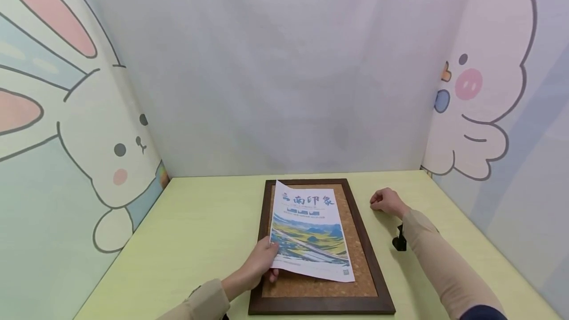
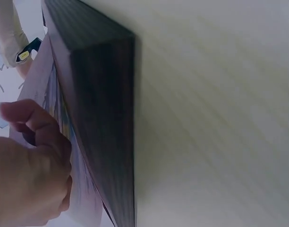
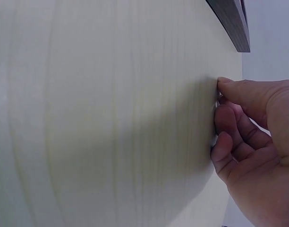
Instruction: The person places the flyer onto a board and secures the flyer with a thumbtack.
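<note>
A printed paper poster [image 1: 308, 231] with blue Chinese lettering and a landscape picture lies tilted over a cork board [image 1: 355, 241] with a dark brown frame [image 1: 322, 305]. My left hand [image 1: 262, 260] grips the poster's lower left edge, thumb on top and fingers beneath. In the left wrist view, this hand [image 2: 36, 165] is beside the side of the frame [image 2: 104, 118]. To the right of the board, my right hand [image 1: 388, 201] is at the tabletop with fingers curled. Its thumb and fingertips [image 3: 225, 118] meet the table in the right wrist view; I cannot tell whether they hold something small.
The board stands on a pale yellow-green table [image 1: 200, 231]. A plain light backdrop [image 1: 284, 73] rises behind it. Side panels carry a cartoon rabbit [image 1: 102, 162] on the left and a white cartoon character [image 1: 489, 63] on the right.
</note>
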Available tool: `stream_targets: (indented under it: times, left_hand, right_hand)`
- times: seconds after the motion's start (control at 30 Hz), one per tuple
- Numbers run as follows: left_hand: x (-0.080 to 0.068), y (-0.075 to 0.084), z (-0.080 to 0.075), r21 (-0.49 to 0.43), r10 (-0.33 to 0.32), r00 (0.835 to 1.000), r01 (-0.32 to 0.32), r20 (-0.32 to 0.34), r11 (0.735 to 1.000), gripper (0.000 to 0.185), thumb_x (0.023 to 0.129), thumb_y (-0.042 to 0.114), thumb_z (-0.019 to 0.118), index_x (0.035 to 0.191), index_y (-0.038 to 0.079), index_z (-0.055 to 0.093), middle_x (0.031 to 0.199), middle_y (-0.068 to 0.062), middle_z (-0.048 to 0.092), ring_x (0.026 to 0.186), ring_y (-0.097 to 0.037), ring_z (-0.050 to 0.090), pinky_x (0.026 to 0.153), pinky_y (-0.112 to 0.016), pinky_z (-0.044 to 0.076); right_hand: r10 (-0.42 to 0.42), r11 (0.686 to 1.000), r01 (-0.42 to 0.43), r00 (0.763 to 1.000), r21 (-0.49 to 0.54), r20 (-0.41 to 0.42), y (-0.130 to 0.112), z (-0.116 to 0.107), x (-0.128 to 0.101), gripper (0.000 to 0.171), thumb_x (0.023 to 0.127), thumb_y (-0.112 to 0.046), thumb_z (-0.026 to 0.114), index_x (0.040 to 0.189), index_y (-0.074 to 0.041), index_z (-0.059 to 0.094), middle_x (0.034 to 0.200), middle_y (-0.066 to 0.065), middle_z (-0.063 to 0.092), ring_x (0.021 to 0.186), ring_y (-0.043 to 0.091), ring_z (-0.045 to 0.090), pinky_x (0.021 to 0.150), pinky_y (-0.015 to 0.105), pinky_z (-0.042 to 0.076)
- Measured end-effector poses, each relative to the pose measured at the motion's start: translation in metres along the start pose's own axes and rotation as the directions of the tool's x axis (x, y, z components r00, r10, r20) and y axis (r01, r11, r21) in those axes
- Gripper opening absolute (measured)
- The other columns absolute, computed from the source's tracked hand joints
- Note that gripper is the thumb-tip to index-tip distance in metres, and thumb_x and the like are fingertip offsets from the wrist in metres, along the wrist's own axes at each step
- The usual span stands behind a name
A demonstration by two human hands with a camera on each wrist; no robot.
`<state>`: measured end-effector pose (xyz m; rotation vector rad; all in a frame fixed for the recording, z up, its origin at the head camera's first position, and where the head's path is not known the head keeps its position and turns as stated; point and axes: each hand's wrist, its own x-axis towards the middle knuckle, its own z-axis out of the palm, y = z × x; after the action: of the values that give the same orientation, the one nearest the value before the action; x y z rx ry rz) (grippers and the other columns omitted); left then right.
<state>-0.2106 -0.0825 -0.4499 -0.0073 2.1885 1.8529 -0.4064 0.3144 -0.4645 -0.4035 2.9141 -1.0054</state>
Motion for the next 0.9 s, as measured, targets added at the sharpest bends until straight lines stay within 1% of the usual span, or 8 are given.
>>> stream_targets:
  times: [0.23,0.37,0.43,0.5,0.57,0.7,0.8,0.9]
  left_hand:
    - [0.001,0.001,0.001,0.003,-0.051,0.997,0.051,0.061,0.999,0.036,0.105,0.017,0.029,0.131,-0.005,0.040,0.068,-0.004,0.060,0.039,-0.006,0.045,0.036,-0.018,0.040]
    - [0.000,0.001,-0.004,0.035,-0.040,0.988,0.035,0.151,0.999,0.034,0.103,0.014,0.031,0.127,-0.005,0.046,0.062,-0.004,0.058,0.036,-0.006,0.043,0.034,-0.019,0.039]
    - [-0.001,0.003,-0.009,0.111,-0.043,0.982,0.023,0.182,0.994,0.032,0.102,0.015,0.035,0.123,-0.005,0.048,0.056,-0.003,0.054,0.034,-0.006,0.041,0.032,-0.021,0.036]
    - [-0.003,0.006,-0.015,0.250,-0.030,0.984,-0.015,0.174,0.968,0.030,0.100,0.017,0.042,0.119,-0.006,0.047,0.052,-0.001,0.048,0.032,-0.007,0.038,0.031,-0.022,0.033]
    - [-0.003,0.010,-0.019,0.408,0.014,0.991,-0.068,0.135,0.910,0.028,0.098,0.020,0.050,0.112,-0.005,0.046,0.054,0.000,0.045,0.036,-0.007,0.037,0.033,-0.022,0.030]
    - [-0.002,0.016,-0.022,0.645,0.126,0.989,-0.147,0.079,0.749,0.024,0.093,0.022,0.061,0.097,0.003,0.047,0.064,-0.001,0.045,0.048,-0.011,0.037,0.042,-0.025,0.028]
    - [0.000,0.014,-0.021,0.752,0.195,0.972,-0.226,0.132,0.619,0.025,0.090,0.026,0.066,0.092,0.008,0.048,0.075,-0.001,0.044,0.064,-0.014,0.038,0.053,-0.026,0.030]
    - [0.004,0.008,-0.017,0.829,0.241,0.946,-0.310,0.218,0.465,0.034,0.086,0.038,0.071,0.098,0.012,0.053,0.096,-0.003,0.048,0.087,-0.018,0.040,0.071,-0.031,0.035]
  right_hand:
    - [-0.015,1.000,0.015,1.000,0.008,-0.001,-0.002,0.001,0.000,0.011,0.082,-0.004,0.068,0.088,0.006,0.067,0.076,0.009,0.065,0.065,0.013,0.053,0.059,0.028,0.044]
    - [-0.009,1.000,0.009,1.000,0.018,-0.004,-0.005,0.000,0.003,0.011,0.084,-0.005,0.068,0.089,0.005,0.068,0.075,0.009,0.065,0.063,0.012,0.054,0.057,0.027,0.045]
    - [-0.019,1.000,0.019,1.000,0.017,-0.015,-0.009,-0.001,0.006,0.012,0.086,-0.007,0.067,0.091,0.004,0.068,0.077,0.010,0.066,0.064,0.012,0.055,0.058,0.026,0.045]
    - [-0.027,0.999,0.027,0.999,0.025,-0.034,-0.016,-0.003,0.011,0.013,0.087,-0.007,0.066,0.093,0.004,0.068,0.080,0.012,0.067,0.066,0.013,0.057,0.059,0.026,0.046]
    - [-0.039,0.998,0.041,0.998,0.039,-0.047,-0.025,-0.005,0.016,0.014,0.089,-0.008,0.065,0.095,0.005,0.067,0.084,0.014,0.068,0.070,0.017,0.061,0.060,0.027,0.048]
    - [-0.050,0.996,0.054,0.997,0.077,-0.053,-0.044,-0.005,0.028,0.017,0.090,-0.008,0.064,0.099,0.006,0.066,0.088,0.018,0.068,0.075,0.026,0.065,0.061,0.029,0.050]
    - [-0.061,0.994,0.065,0.997,0.091,-0.042,-0.059,0.002,0.039,0.017,0.090,-0.007,0.064,0.100,0.006,0.066,0.089,0.019,0.068,0.076,0.030,0.064,0.062,0.030,0.050]
    - [-0.073,0.991,0.077,0.997,0.106,-0.038,-0.072,0.014,0.050,0.016,0.090,-0.007,0.065,0.100,0.005,0.067,0.090,0.019,0.068,0.077,0.031,0.063,0.064,0.031,0.051]
